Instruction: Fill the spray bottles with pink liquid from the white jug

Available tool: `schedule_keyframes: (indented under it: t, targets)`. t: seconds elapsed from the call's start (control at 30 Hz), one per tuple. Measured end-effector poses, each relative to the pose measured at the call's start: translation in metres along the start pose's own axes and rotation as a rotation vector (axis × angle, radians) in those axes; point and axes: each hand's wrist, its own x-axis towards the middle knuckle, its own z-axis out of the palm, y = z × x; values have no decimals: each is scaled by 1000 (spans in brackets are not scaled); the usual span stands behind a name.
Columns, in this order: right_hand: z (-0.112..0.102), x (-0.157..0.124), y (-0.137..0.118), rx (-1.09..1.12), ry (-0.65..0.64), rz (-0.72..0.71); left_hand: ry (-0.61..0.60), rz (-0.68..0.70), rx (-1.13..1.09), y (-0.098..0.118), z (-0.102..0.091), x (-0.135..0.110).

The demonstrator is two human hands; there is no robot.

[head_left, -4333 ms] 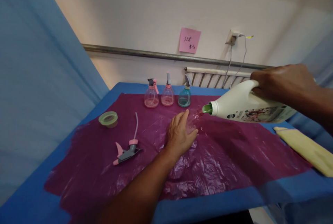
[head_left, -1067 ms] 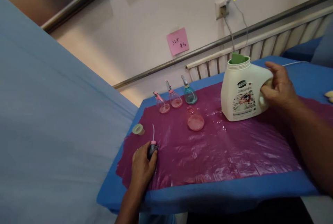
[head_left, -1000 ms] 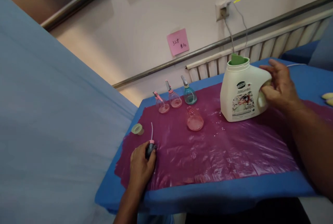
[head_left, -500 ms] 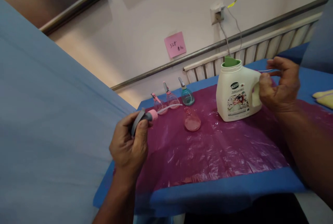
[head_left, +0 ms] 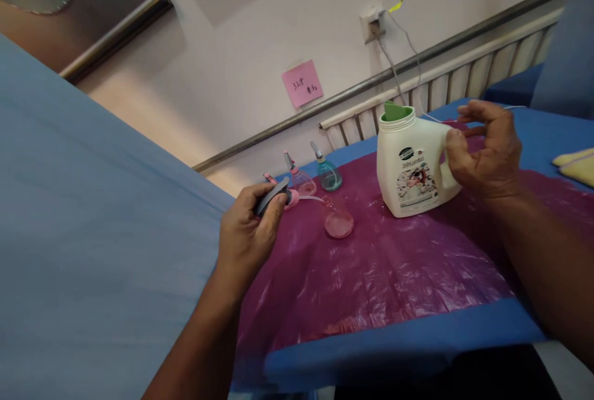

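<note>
In my left hand is a spray bottle's pump head with a grey trigger, a pink collar and a thin white dip tube. The tube's tip is close to the mouth of an uncapped clear pink bottle standing upright with some liquid inside. My right hand is beside the handle of a cream detergent jug. Its fingers are apart, and its thumb overlaps the handle; whether they touch I cannot tell. The jug stands upright, uncapped, with a green spout in its neck.
Behind my left hand stand a teal spray bottle and a clear pink one, with another partly hidden. Wet purple plastic sheeting covers part of the blue table. A yellow cloth lies at the right; a blue curtain hangs left.
My left hand has moved right with the pump head, bringing the dip tube nearer the uncapped bottle's mouth. My right hand stays by the jug's handle. The view has shifted slightly.
</note>
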Motion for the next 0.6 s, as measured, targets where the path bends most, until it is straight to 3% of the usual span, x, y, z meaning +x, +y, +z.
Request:
schedule_keyframes:
  t: [0.33,0.47,0.6]
  targets:
    - [1,1,-2,-22,-6,46,-270,38,-16,-19,66,34]
    - [-4,7,-6,-59,28,-12,-321,54,15,-16,78,35]
    - [-8,10,-14,-48,50,-105,-286,61,17,-17,81,33]
